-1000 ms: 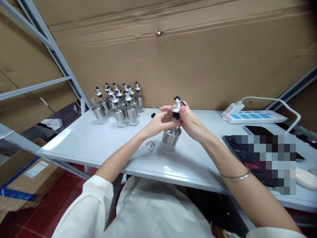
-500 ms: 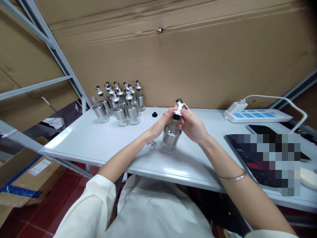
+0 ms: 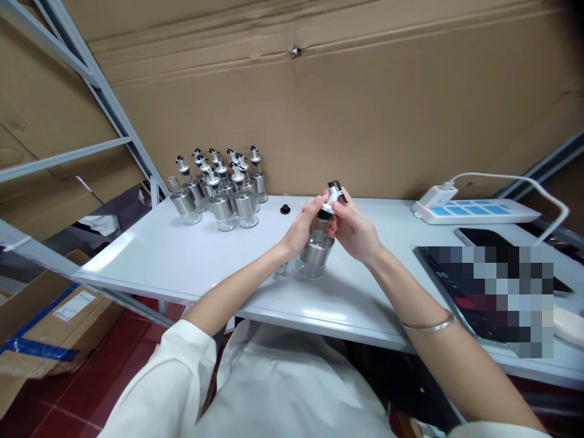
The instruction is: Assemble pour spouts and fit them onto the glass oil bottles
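Near edge: A person in white sleeves (image 3: 191, 340) works at a pale grey counter (image 3: 246, 292).
Small piece: A whitish, translucent piece (image 3: 281, 268), partly hidden by the left wrist, lies just beside the bottle's base.
Bottle: A clear glass bottle banded in silver metal (image 3: 314, 258) stands on the counter between the hands, its base apparently taking the weight so the fingers need only manage the top.
Left grip: The left hand (image 3: 300, 233) is clamped around the bottle's neck, thumb at the spout's collar.
Right grip: The right hand (image 3: 359, 232) is clamped opposite, thumb against the collar, perhaps to steady it.
Spout: A white pourer with a black lever (image 3: 335, 193) rises just above both grips; how deep its stopper sits cannot be told.
Beyond: A small round black cap (image 3: 285, 209) lies past the left hand.
Far left: Similar metal-banded bottles (image 3: 222, 210) cluster, likely grouped out of the hands' way; one has a bare neck.
Backdrop: Brown cardboard (image 3: 356, 121).
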Motion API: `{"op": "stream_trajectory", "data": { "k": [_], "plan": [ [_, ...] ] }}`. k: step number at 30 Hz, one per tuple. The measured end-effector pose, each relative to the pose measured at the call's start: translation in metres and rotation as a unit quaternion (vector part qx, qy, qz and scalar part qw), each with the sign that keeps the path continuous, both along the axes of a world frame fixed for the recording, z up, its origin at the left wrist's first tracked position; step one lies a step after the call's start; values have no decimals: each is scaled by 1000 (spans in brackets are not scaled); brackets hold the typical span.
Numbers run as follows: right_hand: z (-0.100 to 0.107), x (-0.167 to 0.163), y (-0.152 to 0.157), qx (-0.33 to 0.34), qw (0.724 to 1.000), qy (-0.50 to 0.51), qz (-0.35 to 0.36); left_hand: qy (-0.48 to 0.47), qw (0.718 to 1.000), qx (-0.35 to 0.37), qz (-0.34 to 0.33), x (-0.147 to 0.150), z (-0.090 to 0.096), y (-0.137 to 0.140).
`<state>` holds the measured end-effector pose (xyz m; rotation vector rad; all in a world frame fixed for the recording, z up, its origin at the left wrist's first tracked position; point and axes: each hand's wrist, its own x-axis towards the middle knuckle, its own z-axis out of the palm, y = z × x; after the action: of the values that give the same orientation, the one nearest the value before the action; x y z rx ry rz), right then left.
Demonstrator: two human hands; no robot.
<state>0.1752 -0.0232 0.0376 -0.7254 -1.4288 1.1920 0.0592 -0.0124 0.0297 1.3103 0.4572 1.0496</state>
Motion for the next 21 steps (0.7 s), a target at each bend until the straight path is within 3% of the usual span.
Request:
{"op": "stream_trajectory", "data": {
  "k": [7, 21],
  "plan": [
    [-3, -2, 0, 29, 999, -20, -14, -11, 999, 14, 29, 2, -4, 1],
    [-10, -3, 1, 37, 999, 22, -6, -64, 998, -27, -8, -1, -7, 1]
  ]
}}
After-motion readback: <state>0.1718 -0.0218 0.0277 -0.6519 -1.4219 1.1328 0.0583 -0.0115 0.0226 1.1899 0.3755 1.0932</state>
